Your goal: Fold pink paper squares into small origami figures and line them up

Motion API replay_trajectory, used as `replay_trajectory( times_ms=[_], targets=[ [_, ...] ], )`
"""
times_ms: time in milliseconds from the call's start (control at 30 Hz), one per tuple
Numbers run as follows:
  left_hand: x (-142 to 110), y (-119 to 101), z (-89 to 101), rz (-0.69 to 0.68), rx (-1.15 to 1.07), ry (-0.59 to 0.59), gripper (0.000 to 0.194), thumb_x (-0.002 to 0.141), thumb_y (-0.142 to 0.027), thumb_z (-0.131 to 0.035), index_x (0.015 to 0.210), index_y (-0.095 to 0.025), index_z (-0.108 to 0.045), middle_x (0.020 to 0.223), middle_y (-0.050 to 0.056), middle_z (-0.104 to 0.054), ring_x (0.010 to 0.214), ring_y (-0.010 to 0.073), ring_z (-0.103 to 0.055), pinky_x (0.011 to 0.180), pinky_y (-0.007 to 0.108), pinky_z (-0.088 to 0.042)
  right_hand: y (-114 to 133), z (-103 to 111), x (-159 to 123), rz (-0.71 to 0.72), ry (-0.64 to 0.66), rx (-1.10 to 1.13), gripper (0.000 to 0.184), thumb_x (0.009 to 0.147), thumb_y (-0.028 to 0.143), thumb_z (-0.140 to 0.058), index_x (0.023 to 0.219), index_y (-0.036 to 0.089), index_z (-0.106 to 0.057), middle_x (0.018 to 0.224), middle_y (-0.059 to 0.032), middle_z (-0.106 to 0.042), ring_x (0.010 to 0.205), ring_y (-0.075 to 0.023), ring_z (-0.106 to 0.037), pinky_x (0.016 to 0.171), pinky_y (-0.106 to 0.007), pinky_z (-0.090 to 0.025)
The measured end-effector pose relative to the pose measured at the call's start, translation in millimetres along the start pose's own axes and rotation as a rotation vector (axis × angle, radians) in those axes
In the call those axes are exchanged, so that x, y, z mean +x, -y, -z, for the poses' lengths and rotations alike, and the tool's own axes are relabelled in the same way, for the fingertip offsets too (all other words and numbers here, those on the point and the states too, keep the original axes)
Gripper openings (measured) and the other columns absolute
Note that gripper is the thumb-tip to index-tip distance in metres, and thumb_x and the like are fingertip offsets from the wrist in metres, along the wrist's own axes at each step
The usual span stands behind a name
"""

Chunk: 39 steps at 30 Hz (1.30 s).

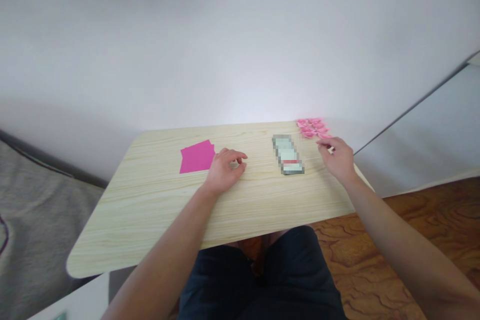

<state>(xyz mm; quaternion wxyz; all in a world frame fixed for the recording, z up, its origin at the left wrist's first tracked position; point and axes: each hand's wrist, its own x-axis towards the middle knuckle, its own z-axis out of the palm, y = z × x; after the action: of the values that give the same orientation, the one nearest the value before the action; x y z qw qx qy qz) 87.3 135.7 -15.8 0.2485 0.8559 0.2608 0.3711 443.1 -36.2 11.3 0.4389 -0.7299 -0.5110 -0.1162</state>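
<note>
Magenta sheets [197, 157], ruffled pieces [309, 132], perhaps paper

The pink paper [196, 157] is partly hidden (the phone [288, 152] pixelated).

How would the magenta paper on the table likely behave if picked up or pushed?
The magenta paper looks thin and flat, so it would probably lift light and flex easily. Its offset corners suggest stacked sheets, which may slide apart if pushed.
</note>
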Motion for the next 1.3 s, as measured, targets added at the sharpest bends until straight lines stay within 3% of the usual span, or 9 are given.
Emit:
replay_trajectory(
  times_ms=[200,367,533,667,800,1033,1300],
  targets=[
    [-1,-1,-0.4,-0.015,0.071,0.011,0.014,0.09,-0.024,-0.066,0.097,-0.024,-0.077,0.089,0.003,-0.076,0.094,0.0222,-0.065,0.091,0.039,-0.052,73,-26,-60,0.107,0.126,0.104,0.017,0.093,0.021,-0.061,0.096,0.025,-0.077,0.093,-0.0052,-0.074,0.09,-0.0225,-0.066,0.086,-0.041,-0.054],
    [1,-8,1.5,0.009,0.16,-0.009,0.015,0.091,-0.024,-0.063,0.089,-0.024,-0.077,0.091,0.004,-0.078,0.096,0.0231,-0.066,0.092,0.039,-0.053,141,-66,-94,0.266,0.315,0.189,0.016,0.093,0.018,-0.063,0.098,0.025,-0.076,0.097,-0.0043,-0.074,0.098,-0.0211,-0.066,0.094,-0.038,-0.054],
    [0,4,35.0,0.15,0.325,-0.062,0.018,0.092,-0.028,-0.061,0.1,-0.024,-0.077,0.11,0.005,-0.079,0.114,0.0271,-0.066,0.106,0.043,-0.05,181,-102,-101,0.315,0.44,0.163,0.021,0.091,0.022,-0.067,0.11,0.024,-0.076,0.11,-0.0067,-0.075,0.11,-0.0251,-0.062,0.099,-0.041,-0.05],
    [-12,33,79.7,0.391,0.499,-0.14,0.041,0.093,-0.035,-0.059,0.132,-0.023,-0.067,0.142,0.012,-0.067,0.138,0.0377,-0.052,0.118,0.057,-0.038,203,-124,-94,0.328,0.478,0.113,0.039,0.092,0.032,-0.069,0.129,0.023,-0.069,0.133,-0.0084,-0.07,0.127,-0.0271,-0.055,0.112,-0.044,-0.042],
    [-22,58,102.8,0.538,0.573,-0.071,0.063,0.092,-0.051,-0.059,0.147,-0.019,-0.057,0.152,0.016,-0.059,0.143,0.0409,-0.049,0.119,0.058,-0.036,223,-147,-83,0.339,0.488,0.061,0.05,0.095,0.042,-0.066,0.14,0.021,-0.061,0.146,-0.0093,-0.063,0.14,-0.0284,-0.046,0.12,-0.045,-0.033],
    [-28,64,98.2,0.538,0.621,-0.019,0.06,0.094,-0.052,-0.058,0.146,-0.024,-0.059,0.148,0.012,-0.064,0.142,0.0331,-0.053,0.121,0.051,-0.037,236,-177,-68,0.287,0.501,0.017,0.041,0.1,0.044,-0.057,0.133,0.021,-0.065,0.143,-0.0114,-0.065,0.138,-0.03,-0.048,0.118,-0.049,-0.032],
    [-26,61,93.9,0.472,0.58,-0.018,0.05,0.093,-0.047,-0.061,0.138,-0.026,-0.066,0.14,0.009,-0.07,0.134,0.0308,-0.061,0.118,0.046,-0.043,233,-180,-63,0.272,0.496,0.035,0.029,0.101,0.035,-0.055,0.122,0.023,-0.071,0.133,-0.0082,-0.071,0.13,-0.0266,-0.053,0.114,-0.046,-0.034]
  ],
)
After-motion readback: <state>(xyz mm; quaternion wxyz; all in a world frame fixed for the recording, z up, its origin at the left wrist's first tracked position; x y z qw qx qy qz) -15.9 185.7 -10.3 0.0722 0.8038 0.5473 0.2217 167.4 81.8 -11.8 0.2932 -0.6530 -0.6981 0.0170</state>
